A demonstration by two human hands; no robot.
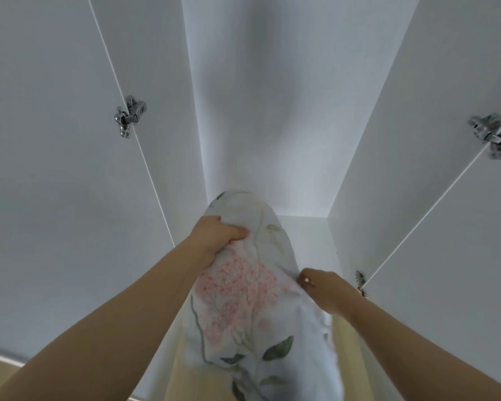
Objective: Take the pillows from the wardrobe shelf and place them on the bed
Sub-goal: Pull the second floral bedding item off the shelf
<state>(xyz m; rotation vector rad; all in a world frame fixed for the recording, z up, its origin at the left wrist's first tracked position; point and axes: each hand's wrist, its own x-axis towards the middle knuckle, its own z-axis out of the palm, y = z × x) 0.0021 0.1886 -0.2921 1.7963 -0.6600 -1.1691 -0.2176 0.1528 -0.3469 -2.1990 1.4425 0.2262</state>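
A white pillow [249, 299] printed with pink flowers and green leaves stands on end in the lower middle, its far end inside the white wardrobe compartment. My left hand [214, 238] grips its upper left side, fingers dug into the fabric. My right hand [324, 290] pinches its right edge lower down. The white shelf [307, 235] shows behind the pillow. The bed is out of sight.
The open left wardrobe door [55, 169] and right door [460, 227] flank the compartment, with metal hinges [129, 115] on them. White side walls close in on both sides. A strip of light wooden floor [350, 357] lies below.
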